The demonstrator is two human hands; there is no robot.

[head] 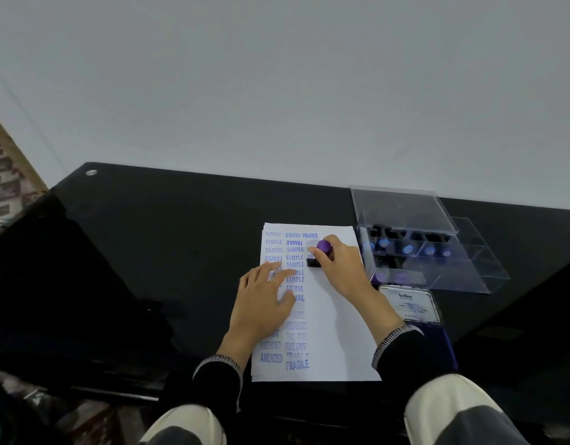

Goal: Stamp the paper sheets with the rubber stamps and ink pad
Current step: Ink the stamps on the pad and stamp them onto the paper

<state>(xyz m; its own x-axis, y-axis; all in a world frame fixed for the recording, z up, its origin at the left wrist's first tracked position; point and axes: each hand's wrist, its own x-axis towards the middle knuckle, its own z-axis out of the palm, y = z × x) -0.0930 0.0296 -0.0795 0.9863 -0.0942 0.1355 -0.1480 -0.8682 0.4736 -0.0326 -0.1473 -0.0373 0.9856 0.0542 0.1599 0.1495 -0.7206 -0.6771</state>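
Head view: the right hand (pixel 338 268) grips a stamp (pixel 320 252) on the paper (pixel 338 332); the left hand (pixel 261 300) lies flat beside it. Two columns look stamped; the third barely begun.

A white paper sheet (pixel 328 316), topping a thin stack, lies flat on the glossy black desk (pixel 181 236), printed with rows of blue stamped words such as SAMPLE, FRAGILE, AIR MAIL and AMENDED. A rubber stamp with a purple knob and black base (pixel 319 253) stands base-down on its upper part. Right of the sheet lies an open blue ink pad (pixel 412 305), its lid raised; beyond it, a clear plastic case (pixel 415 239) holds more blue-knobbed stamps.
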